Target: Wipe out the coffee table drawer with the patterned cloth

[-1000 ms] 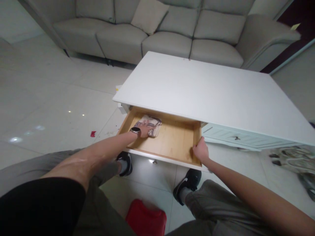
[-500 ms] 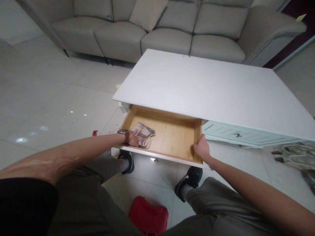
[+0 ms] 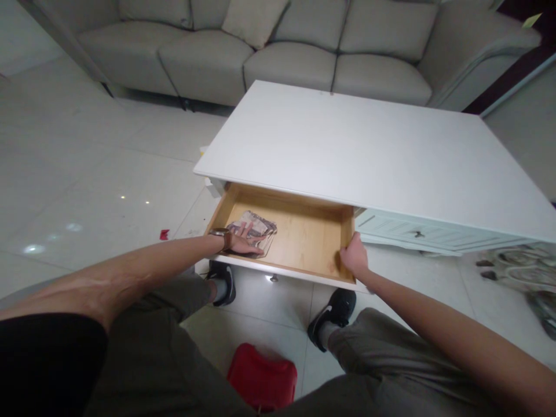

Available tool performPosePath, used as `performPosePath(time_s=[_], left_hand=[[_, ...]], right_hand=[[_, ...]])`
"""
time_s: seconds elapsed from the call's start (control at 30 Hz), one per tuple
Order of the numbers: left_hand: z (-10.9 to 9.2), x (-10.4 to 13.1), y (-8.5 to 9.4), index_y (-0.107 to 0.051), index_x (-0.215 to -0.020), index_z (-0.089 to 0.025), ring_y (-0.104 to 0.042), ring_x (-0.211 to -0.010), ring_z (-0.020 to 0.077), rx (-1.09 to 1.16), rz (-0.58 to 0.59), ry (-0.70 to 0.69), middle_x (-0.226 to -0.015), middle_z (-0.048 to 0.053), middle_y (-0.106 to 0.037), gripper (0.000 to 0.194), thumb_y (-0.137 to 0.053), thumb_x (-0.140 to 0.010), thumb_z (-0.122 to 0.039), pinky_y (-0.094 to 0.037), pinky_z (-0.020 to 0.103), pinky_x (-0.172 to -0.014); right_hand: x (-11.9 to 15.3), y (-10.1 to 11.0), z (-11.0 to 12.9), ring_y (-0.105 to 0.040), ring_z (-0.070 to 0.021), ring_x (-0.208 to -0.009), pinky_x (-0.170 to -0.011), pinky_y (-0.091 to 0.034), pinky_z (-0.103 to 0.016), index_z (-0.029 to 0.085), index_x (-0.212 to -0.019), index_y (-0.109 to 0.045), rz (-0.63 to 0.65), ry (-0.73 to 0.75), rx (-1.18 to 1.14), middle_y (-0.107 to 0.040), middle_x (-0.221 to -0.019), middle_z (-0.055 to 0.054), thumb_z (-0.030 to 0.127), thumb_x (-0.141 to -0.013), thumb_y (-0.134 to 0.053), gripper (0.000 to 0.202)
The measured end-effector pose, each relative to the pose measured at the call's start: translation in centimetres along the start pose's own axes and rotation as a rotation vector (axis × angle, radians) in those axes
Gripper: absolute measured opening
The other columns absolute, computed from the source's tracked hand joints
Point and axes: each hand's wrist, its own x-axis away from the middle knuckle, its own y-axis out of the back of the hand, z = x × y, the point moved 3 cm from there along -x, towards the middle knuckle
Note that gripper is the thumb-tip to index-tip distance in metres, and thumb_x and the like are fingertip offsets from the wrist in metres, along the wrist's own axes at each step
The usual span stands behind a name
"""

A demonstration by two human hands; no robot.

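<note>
Below us, the white table (image 3: 369,156) is bearing an open drawer (image 3: 304,237); our right hand (image 3: 355,256) is gripping its right wall, while a patterned bundle (image 3: 266,228) is lying directly under our left hand (image 3: 243,244), fingers spread.

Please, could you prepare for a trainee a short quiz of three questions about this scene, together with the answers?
1. True or false: the left hand lies spread on the patterned item inside the drawer.
2. What does the right hand hold?
a) a sofa cushion
b) the side of the drawer
c) the patterned item
3. Fill in: the watch is on the ____ wrist.

Key: 1 true; 2 b; 3 left.
</note>
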Motion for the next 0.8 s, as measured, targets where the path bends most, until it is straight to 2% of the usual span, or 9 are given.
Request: performPosePath(time_s=[0.07,0.17,0.23,0.37,0.47,0.63,0.8], left_hand=[[-0.7,-0.1,0.6,-0.034,-0.159,-0.049,-0.001,-0.159,0.0463,0.047,0.065,-0.001,-0.176,0.002,-0.01,0.087,-0.039,-0.082,-0.089,-0.008,0.069,-0.121],[-1.3,-0.2,1.1,-0.032,-0.159,-0.052,-0.001,-0.16,0.043,0.101,0.051,0.002,-0.176,-0.002,-0.007,0.074,-0.029,-0.091,-0.083,-0.006,0.069,-0.122],[-1.6,-0.5,0.9,-0.034,-0.158,-0.052,-0.001,-0.16,0.0419,0.097,0.045,-0.015,-0.176,-0.001,-0.006,0.067,-0.03,-0.095,-0.076,-0.006,0.069,-0.122],[-3.3,-1.6,-0.2,-0.033,-0.16,-0.048,0.008,-0.159,0.0415,0.029,0.057,-0.075,-0.176,0.001,0.001,0.065,-0.04,-0.097,-0.064,-0.001,0.071,-0.122],[-6.0,-2.6,-0.7,-0.034,-0.159,-0.049,0.011,-0.159,0.0415,-0.012,0.038,-0.124,-0.176,0.0,-0.001,0.068,-0.047,-0.094,-0.063,0.001,0.072,-0.121],[-12.1,-4.7,-1.2,-0.039,-0.156,-0.051,0.012,-0.159,0.0426,-0.011,0.019,-0.231,-0.176,-0.001,-0.001,0.069,-0.055,-0.091,-0.064,0.006,0.074,-0.119],[-18.6,-8.1,-2.6,-0.055,-0.147,-0.051,0.001,-0.159,0.0469,-0.01,-0.089,-0.364,-0.175,-0.001,-0.015,0.071,-0.07,-0.078,-0.064,0.004,0.079,-0.117]], right_hand=[[-0.2,0.0,0.0,-0.068,-0.0285,-0.095,-0.078,-0.049,-0.037,0.015,-0.129,-0.041,0.0,-0.004,0.002,-0.066,-0.112,-0.016,0.019,-0.092,-0.049,0.038],[-0.4,0.0,0.1,-0.067,-0.0284,-0.095,-0.078,-0.048,-0.037,0.015,-0.13,-0.041,-0.004,0.0,-0.001,-0.065,-0.112,-0.016,0.019,-0.092,-0.049,0.039],[-0.4,0.0,0.1,-0.067,-0.0283,-0.095,-0.078,-0.048,-0.037,0.015,-0.129,-0.041,-0.01,0.008,-0.004,-0.065,-0.113,-0.016,0.019,-0.092,-0.049,0.038],[-0.4,0.0,0.1,-0.067,-0.0278,-0.093,-0.077,-0.048,-0.037,0.016,-0.127,-0.04,-0.011,0.009,-0.01,-0.065,-0.113,-0.016,0.019,-0.093,-0.05,0.036],[-0.4,-0.1,0.0,-0.067,-0.0281,-0.094,-0.077,-0.048,-0.037,0.016,-0.127,-0.04,-0.01,0.004,-0.006,-0.065,-0.112,-0.016,0.021,-0.093,-0.049,0.035],[-0.4,0.0,0.1,-0.066,-0.0283,-0.097,-0.08,-0.049,-0.037,0.017,-0.126,-0.04,-0.015,0.011,0.0,-0.065,-0.114,-0.016,0.021,-0.091,-0.051,0.038],[-0.3,0.3,0.3,-0.066,-0.029,-0.099,-0.083,-0.05,-0.039,0.016,-0.128,-0.04,0.003,0.0,-0.021,-0.065,-0.117,-0.017,0.023,-0.09,-0.052,0.041]])
